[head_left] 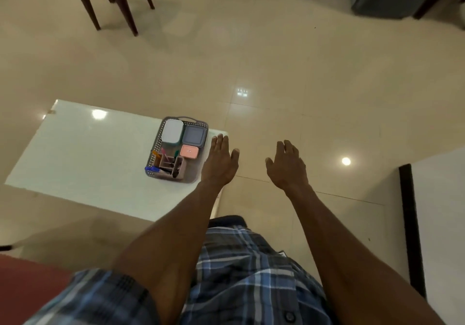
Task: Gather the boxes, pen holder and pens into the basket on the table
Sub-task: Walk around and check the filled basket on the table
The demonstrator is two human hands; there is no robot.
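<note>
I held both hands flat and empty; the basket lay just left of my left hand, right hand farther, seemingly packed.

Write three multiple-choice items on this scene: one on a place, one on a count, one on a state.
1. Where is the pen holder?
A. On the floor
B. In the basket's near end
C. On the chair

2. How many boxes lie in the basket?
A. One
B. Five
C. Three

3. What is the left hand doing?
A. Held open, holding nothing
B. Gripping a pen
C. Lifting the basket

Answers: 1 B, it stands inside, nearest the person. 2 C, white, grey, pink. 3 A, fingers straight, beside the basket.
</note>
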